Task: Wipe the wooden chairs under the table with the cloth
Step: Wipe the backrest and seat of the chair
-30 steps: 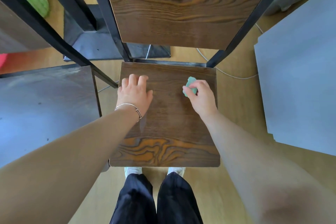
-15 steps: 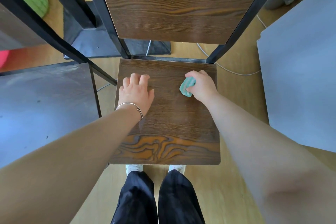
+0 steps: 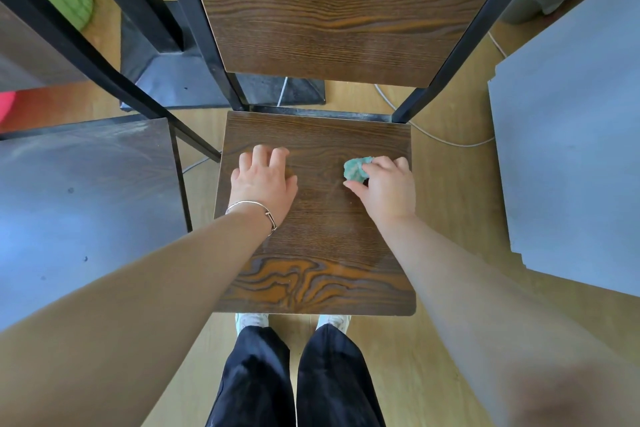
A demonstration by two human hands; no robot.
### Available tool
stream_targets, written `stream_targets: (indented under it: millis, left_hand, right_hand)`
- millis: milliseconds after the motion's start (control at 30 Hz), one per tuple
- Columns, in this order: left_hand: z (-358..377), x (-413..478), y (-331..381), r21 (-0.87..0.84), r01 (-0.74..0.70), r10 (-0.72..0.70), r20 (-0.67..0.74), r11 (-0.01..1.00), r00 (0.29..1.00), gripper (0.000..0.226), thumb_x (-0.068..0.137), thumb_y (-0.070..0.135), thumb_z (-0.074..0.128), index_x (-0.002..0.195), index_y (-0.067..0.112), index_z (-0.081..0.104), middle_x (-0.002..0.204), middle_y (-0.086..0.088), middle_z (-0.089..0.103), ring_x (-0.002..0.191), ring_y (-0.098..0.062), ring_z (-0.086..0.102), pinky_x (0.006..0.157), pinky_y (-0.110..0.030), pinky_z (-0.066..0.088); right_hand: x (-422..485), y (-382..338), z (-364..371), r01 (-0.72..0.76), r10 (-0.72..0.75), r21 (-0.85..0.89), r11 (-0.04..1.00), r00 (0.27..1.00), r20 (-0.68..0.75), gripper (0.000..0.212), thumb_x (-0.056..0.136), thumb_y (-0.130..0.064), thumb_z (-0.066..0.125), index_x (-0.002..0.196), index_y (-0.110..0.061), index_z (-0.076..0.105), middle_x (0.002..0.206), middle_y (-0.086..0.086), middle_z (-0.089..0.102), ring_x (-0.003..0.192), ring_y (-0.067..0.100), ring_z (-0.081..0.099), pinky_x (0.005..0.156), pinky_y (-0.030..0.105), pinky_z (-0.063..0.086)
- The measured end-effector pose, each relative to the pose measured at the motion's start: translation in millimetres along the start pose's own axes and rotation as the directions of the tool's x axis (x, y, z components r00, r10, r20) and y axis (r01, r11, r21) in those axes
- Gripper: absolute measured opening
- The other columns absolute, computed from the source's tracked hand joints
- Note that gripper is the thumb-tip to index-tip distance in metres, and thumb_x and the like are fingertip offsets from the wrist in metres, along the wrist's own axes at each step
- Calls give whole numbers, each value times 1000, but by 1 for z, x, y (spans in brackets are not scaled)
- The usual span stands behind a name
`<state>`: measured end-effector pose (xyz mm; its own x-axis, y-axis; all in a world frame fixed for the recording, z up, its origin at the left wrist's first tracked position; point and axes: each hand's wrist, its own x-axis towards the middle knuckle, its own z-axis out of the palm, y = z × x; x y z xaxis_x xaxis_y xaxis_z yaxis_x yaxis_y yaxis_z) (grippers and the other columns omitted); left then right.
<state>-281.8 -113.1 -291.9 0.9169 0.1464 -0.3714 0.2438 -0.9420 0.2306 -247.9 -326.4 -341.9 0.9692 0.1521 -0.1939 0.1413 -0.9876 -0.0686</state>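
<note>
Right hand (image 3: 388, 189) closed around a bunched green cloth (image 3: 356, 169), pressing it onto the seat (image 3: 322, 218) of the wooden chair; left hand (image 3: 262, 180) open, palm flat on the same seat.

The cloth lies on the right rear part of the seat, near the right edge, with most of it showing ahead of the fingers that pinch it. The left hand rests on the left rear part, fingers spread, a thin bracelet (image 3: 254, 210) at the wrist; the two hands are apart. The seat is dark wood with bold orange grain near its front edge. The matching backrest (image 3: 346, 7) rises behind, held between black metal uprights (image 3: 204, 28). A second chair seat (image 3: 86, 191) stands just beside on the left. A grey panel (image 3: 571, 135) lies to the right. A white cable (image 3: 450, 140) runs across the wooden floor (image 3: 450, 204) behind the seat. Dark trouser legs (image 3: 294, 381) stand at the seat's front edge.
</note>
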Motion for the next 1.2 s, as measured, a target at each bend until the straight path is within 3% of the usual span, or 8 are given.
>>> stream_targets:
  millis: [100,200,367,500,633,833,1000,1200]
  left_hand:
    - [1,-1,3,4,-3,3,10,1000,1000,46,97,40,44,139,24,35,136,-9,38,124,-30,35,101,-45,38]
    - [1,0,3,10,-7,7,10,1000,1000,46,97,40,44,139,24,35,137,-9,38,124,-30,35,101,-45,38]
    - [-1,3,2,17,-13,13,-5,1000,1000,46,96,40,45,138,24,36,135,-9,39,122,-31,37,100,-45,39]
    - [-2,8,2,11,-16,16,-16,1000,1000,45,96,39,45,138,24,36,134,-9,40,121,-30,37,100,-45,39]
    - [-4,13,5,12,-17,18,-16,1000,1000,46,96,39,45,138,24,35,133,-8,39,121,-30,37,98,-44,39]
    - [-1,22,10,18,-19,19,-12,1000,1000,47,97,40,44,139,24,34,134,-8,39,122,-29,37,99,-44,39]
    - [2,27,11,16,-16,16,-4,1000,1000,46,97,40,44,139,24,34,134,-8,38,122,-29,36,100,-44,39]
    - [2,28,9,5,-9,9,0,1000,1000,46,97,40,45,139,25,34,136,-8,39,124,-29,36,101,-44,39]
  right_hand:
    - [2,-9,0,-50,50,-17,999,999,17,59,86,-60,59,125,-16,62,123,3,60,108,23,51,88,33,51]
    - [1,-12,1,-71,70,136,988,997,11,47,88,-39,68,127,-14,60,123,6,57,110,21,50,92,32,51]
    - [6,-1,-5,-124,110,476,871,992,58,33,89,-21,70,120,-11,65,116,2,54,99,14,57,85,17,48]
    - [14,0,-14,-140,144,583,800,989,39,24,86,-17,73,106,-19,59,118,-1,51,100,10,54,74,4,38]
    - [25,-2,-19,-89,110,563,821,994,-3,25,87,-14,71,107,-21,57,119,1,55,110,16,58,77,9,46]
    - [39,-3,-14,-17,40,434,901,998,-43,16,94,-23,63,109,-17,61,115,4,59,107,18,60,80,25,56]
    - [40,-7,0,-21,45,396,918,998,-52,34,94,-33,62,121,-11,65,116,4,59,108,17,60,90,27,53]
    - [32,-12,4,-32,48,329,944,998,-40,44,89,-41,66,124,-14,60,118,4,56,113,18,55,87,29,54]
